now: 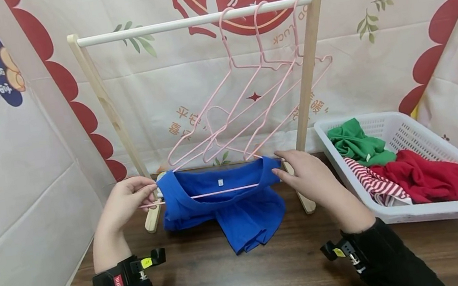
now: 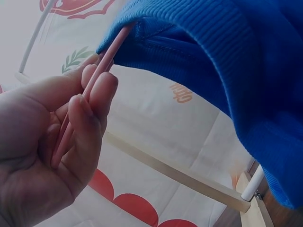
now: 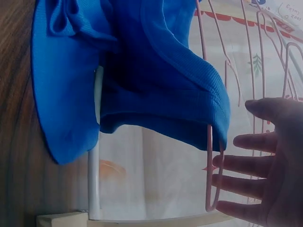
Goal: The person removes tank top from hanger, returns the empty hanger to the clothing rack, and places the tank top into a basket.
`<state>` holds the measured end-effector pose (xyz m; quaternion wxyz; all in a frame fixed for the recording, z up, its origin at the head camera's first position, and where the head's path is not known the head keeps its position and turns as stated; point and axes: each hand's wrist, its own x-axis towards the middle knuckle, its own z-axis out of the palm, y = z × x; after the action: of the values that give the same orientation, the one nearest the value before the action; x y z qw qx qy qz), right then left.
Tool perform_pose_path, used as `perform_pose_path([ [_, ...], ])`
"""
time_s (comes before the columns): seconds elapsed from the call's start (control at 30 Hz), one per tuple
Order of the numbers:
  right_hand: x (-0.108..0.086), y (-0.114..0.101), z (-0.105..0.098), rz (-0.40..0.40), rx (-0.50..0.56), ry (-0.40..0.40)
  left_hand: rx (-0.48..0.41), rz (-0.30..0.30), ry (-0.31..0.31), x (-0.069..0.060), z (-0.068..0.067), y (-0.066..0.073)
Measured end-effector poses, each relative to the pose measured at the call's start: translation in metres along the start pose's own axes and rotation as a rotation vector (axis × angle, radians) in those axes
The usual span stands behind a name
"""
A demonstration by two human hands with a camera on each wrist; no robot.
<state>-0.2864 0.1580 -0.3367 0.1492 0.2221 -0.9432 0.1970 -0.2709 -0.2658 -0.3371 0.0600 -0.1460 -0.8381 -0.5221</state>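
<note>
A blue shirt (image 1: 247,209) with a ribbed neckline and small white tag hangs on a pink clothes hanger (image 1: 224,192) held up above the table. My left hand (image 1: 125,201) grips the hanger's end at the left; in the left wrist view the curled fingers (image 2: 87,118) wrap the pink bar beside the shirt's neckline (image 2: 208,52). At the other end is my right hand (image 1: 310,175), its fingers straight and spread in the right wrist view. Those fingertips (image 3: 222,182) lie at the hanger's end (image 3: 210,189), which pokes out of the blue shirt (image 3: 165,104).
Behind the shirt stands a wooden rack with a white rail (image 1: 151,29). Three pink hangers (image 1: 261,60) hang at the rail's right. A white basket (image 1: 445,210) at the right holds green (image 1: 358,142), red (image 1: 431,175) and red-striped (image 1: 377,181) clothes. Printed cloth backs the wooden table (image 1: 231,284).
</note>
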Motion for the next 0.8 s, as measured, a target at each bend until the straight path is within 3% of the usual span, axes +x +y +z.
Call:
perform_pose_path([
  [0.2,0.001,0.002,0.008,0.032,0.097,-0.020,-0.009,0.002,-0.031,0.002,0.002,0.000],
  [0.43,0.003,0.007,0.013,0.010,0.169,-0.012,0.019,-0.019,-0.063,0.003,0.003,0.005],
  [0.63,0.005,0.010,0.014,0.045,0.146,-0.036,0.107,-0.062,-0.110,0.004,0.011,0.016],
  [0.8,0.004,0.011,0.013,0.054,0.115,-0.039,0.287,-0.112,-0.099,0.006,0.019,0.022],
])
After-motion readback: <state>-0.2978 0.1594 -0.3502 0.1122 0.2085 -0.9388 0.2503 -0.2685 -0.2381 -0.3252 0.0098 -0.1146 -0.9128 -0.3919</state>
